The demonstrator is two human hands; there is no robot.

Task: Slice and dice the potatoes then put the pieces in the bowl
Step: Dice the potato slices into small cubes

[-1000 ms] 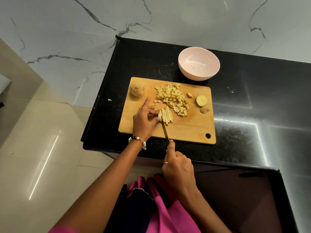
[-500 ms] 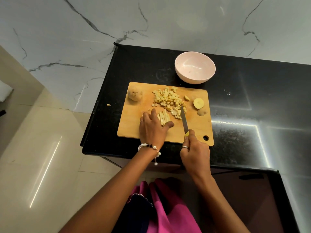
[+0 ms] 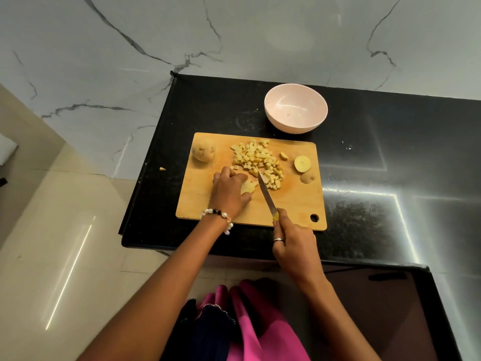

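Note:
A wooden cutting board lies on the black counter. On it my left hand grips a bundle of potato strips, mostly hidden under the fingers. My right hand holds a knife by its yellow handle, blade pointing away from me just right of the strips. A pile of diced potato sits beyond the blade. A whole potato rests at the board's far left corner. Two potato end pieces lie at the right. The pink bowl stands behind the board.
A small potato scrap lies on the counter left of the board. The counter's left edge drops to a tiled floor. A marble wall rises behind. Pink clothing hangs below my arms.
My left hand turned the potato strips and closed over them. My right hand swung the knife from the strips' near side to their right, blade now reaching the diced pile.

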